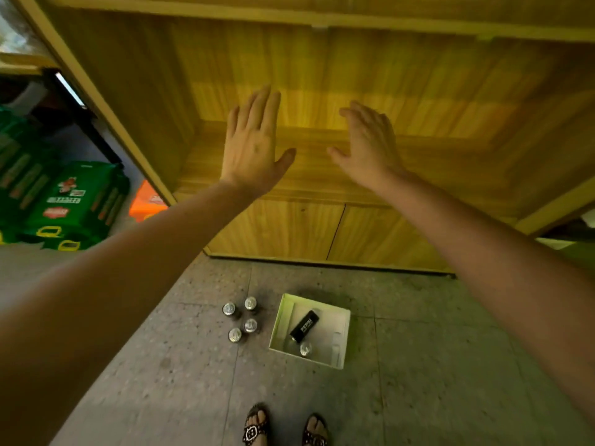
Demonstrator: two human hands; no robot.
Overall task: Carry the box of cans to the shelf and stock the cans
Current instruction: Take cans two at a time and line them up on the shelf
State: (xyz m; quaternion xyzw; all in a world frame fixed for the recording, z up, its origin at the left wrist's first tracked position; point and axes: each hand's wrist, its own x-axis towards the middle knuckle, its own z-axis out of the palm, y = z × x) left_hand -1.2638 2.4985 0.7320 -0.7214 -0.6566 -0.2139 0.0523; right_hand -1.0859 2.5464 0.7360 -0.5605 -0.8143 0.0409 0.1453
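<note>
Both arms reach out over an empty wooden shelf (322, 175). My left hand (252, 143) is flat with fingers spread, holding nothing. My right hand (370, 146) is also open and empty, about a hand's width to its right. On the floor below sits a shallow white box (280, 326) holding a black can lying on its side (304, 326) and an upright can (306, 349). Several upright cans (241, 318) stand on the floor just left of the box.
The cabinet has closed lower doors (328, 233) and a wooden frame post (96, 101) at left. Green packs (64, 204) and an orange box (148, 202) lie on the floor at left. My sandalled feet (283, 426) stand on grey tiles near the box.
</note>
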